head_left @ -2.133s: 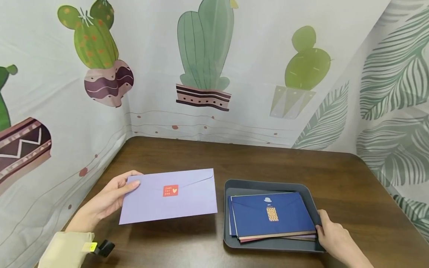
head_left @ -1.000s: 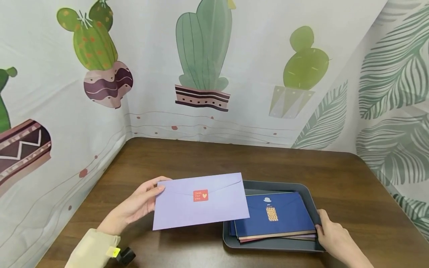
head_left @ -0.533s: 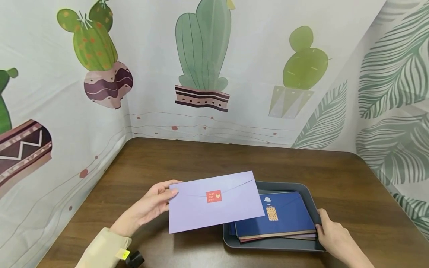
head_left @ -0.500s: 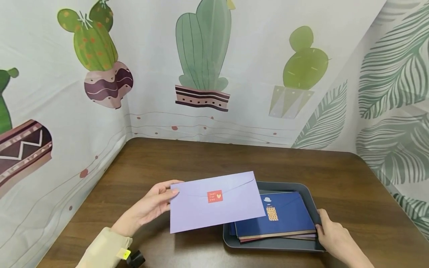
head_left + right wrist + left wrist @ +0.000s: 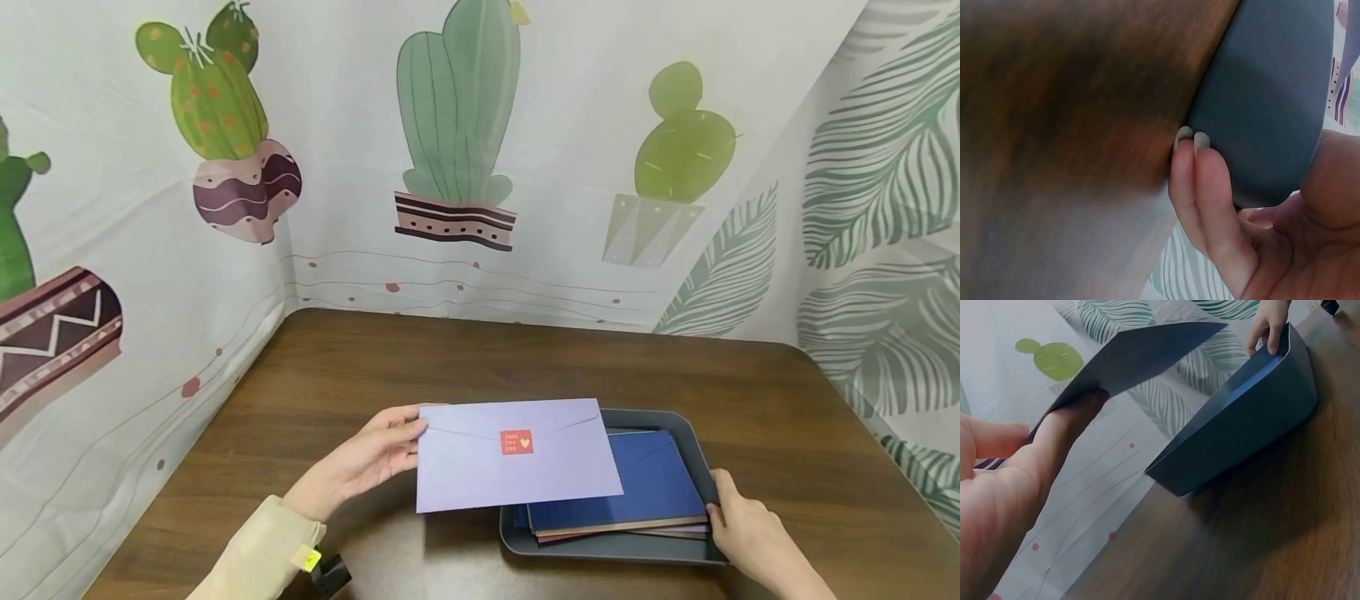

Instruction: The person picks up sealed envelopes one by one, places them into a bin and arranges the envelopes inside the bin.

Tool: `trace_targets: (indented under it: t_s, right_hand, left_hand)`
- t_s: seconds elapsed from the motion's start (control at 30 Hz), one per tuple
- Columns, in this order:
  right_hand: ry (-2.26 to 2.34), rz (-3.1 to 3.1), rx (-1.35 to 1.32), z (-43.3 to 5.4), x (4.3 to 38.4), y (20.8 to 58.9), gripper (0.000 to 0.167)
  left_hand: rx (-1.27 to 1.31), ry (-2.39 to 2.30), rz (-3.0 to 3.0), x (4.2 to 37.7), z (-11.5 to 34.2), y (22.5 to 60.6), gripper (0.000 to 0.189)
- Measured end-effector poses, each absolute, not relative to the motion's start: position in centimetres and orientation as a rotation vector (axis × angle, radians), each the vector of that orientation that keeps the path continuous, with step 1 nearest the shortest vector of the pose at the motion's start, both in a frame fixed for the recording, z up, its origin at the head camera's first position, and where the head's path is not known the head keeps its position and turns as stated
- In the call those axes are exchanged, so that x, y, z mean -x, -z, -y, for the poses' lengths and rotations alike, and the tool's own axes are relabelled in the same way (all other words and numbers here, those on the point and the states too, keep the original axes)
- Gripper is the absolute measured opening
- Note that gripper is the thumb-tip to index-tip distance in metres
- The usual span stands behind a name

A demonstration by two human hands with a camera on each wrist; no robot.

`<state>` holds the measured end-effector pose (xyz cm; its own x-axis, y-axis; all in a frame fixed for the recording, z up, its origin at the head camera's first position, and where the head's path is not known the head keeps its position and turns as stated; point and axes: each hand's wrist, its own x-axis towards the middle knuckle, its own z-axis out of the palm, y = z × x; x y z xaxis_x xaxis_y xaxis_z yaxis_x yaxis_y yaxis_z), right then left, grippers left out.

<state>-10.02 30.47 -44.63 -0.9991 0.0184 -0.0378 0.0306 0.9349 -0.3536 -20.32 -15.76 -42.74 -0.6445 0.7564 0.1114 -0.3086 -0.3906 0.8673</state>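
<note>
My left hand (image 5: 377, 454) pinches the left end of a lilac envelope (image 5: 480, 479) that has a red "just for you" sticker with a heart. The envelope hangs above the table, and its right part overlaps the dark grey tray (image 5: 615, 548) in the head view. Inside that tray lies a stack of envelopes, a navy blue envelope (image 5: 660, 479) on top. At the tray's right side my right hand (image 5: 753, 525) grips the rim, thumb over the inside. Seen from the right wrist, its fingers (image 5: 1213, 194) curl against the tray's outer wall.
The brown wooden table (image 5: 360, 358) carries the tray on its right half. A white cloth (image 5: 337, 150) printed with cacti and leaves stands behind and along both sides. A small black device (image 5: 330, 575) is strapped at the left sleeve (image 5: 262, 546).
My left hand has carried the lilac envelope rightward until it covers part of the tray and the blue envelope's printed decoration. My right hand and the tray have stayed in place.
</note>
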Motion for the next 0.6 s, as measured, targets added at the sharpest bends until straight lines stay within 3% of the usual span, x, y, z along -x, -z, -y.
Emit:
trace_targets:
  t_s: [0.23,0.6]
  right_hand:
    - [0.567,-3.035,-0.047,-30.5,10.1,44.5,0.037]
    - [0.570,-3.025,-0.056,-30.4,10.1,44.5,0.037]
  left_hand:
    - [-0.639,-2.012,-1.122,20.3,13.8,42.9,0.030]
    - [-0.615,-1.928,-1.163,20.2,10.9,43.4,0.040]
